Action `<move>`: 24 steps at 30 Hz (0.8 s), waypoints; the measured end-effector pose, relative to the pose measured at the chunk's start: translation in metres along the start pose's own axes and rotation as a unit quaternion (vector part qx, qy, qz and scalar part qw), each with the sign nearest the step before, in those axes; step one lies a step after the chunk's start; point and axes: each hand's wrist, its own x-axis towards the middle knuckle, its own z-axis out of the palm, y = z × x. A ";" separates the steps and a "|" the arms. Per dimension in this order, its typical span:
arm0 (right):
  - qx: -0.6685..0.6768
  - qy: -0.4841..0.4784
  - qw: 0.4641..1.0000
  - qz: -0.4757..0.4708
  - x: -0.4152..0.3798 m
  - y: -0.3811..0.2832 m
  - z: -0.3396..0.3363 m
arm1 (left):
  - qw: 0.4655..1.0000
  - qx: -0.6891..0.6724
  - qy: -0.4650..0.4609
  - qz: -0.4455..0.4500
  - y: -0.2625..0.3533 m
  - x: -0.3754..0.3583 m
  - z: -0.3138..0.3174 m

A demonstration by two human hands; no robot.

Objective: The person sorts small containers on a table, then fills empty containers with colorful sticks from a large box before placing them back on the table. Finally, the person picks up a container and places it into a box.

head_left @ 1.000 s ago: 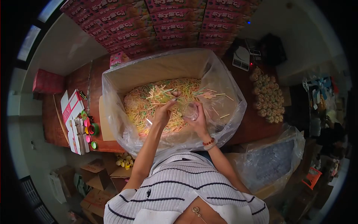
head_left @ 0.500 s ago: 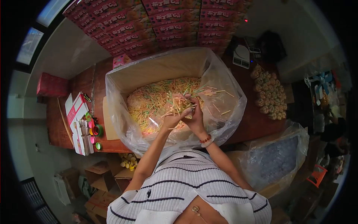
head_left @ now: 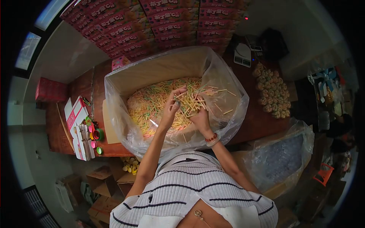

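A large carton lined with clear plastic (head_left: 114,91) stands on the table, filled with loose candy sticks (head_left: 146,108) in pastel yellow, pink, green and orange. Above the heap, a bunch of these sticks (head_left: 191,103) is held between my two hands, its ends pointing many ways. My left hand (head_left: 172,108) curls along the bunch's left side, thumb and fingers against it. From below and to the right, my right hand (head_left: 200,118) grips the same bunch; its fingers are partly hidden by the sticks. A few sticks lie on the plastic at the right.
Pink printed boxes (head_left: 167,27) are stacked behind the carton. A white scale (head_left: 242,55) stands at the back right, near rows of wrapped bundles (head_left: 272,91). Flattened cartons (head_left: 81,136) and small coloured lids (head_left: 99,150) lie left. Another plastic-lined box (head_left: 279,161) sits lower right.
My hands have moved apart, the left to the left and the right to the right. The bunch between them is spread wider. The whole view has shifted slightly.
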 end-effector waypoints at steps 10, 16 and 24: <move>-0.025 0.014 0.999 0.016 0.009 -0.021 -0.014 | 0.991 0.126 0.006 0.030 0.016 -0.011 -0.002; -0.049 0.011 0.999 0.009 0.013 -0.028 -0.013 | 0.934 0.345 -0.010 0.091 0.039 -0.006 0.008; -0.071 0.054 0.996 0.004 0.015 -0.036 -0.013 | 0.887 0.438 -0.072 0.129 0.060 -0.005 0.008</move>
